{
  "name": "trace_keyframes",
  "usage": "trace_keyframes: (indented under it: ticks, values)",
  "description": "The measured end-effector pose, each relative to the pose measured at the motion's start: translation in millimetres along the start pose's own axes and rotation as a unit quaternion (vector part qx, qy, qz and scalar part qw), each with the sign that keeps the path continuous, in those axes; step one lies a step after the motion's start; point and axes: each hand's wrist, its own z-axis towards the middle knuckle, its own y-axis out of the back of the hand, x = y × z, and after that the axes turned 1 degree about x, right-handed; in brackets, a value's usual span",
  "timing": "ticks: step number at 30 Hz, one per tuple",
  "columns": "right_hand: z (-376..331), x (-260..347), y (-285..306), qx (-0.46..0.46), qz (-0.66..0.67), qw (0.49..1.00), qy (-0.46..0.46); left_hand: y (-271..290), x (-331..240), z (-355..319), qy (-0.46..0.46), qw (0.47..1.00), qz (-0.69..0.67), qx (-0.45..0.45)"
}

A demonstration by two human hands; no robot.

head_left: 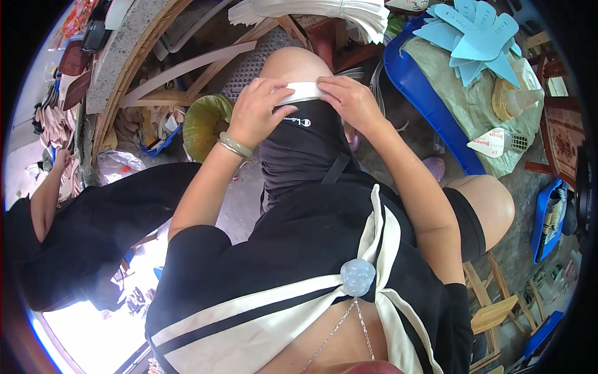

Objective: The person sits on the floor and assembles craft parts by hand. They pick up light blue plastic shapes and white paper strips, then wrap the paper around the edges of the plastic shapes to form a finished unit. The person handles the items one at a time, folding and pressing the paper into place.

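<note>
A short white strip (305, 92) lies across my raised thigh, just behind the bare knee. Its left end is pinched by my left hand (256, 113), which wears a pale bangle at the wrist. On the other end, the fingers of my right hand (354, 103) press and grip the strip. Both hands rest close to the dark shorts (305, 140). What the strip is made of I cannot make out.
Light-blue flat cutouts (476, 37) and a squeeze bottle (518, 101) sit on a cloth-lined blue tray (405, 81) at right. White strips (317, 12) are bundled ahead. A yellow-green lined bin (202, 128) stands left, near another person's arm (47, 193).
</note>
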Motion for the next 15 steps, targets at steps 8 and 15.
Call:
trace_keyframes:
  ticks: [8, 15]
  values:
    - [17.5, -2.4, 20.6, 0.075, -0.009, 0.995, -0.063, -2.4, 10.0, 6.1, 0.012, 0.999, -0.037, 0.014]
    - [40.4, 7.6, 33.0, 0.036, -0.058, 0.997, -0.017, -1.4, 10.2, 13.0, 0.030, 0.998, -0.055, 0.026]
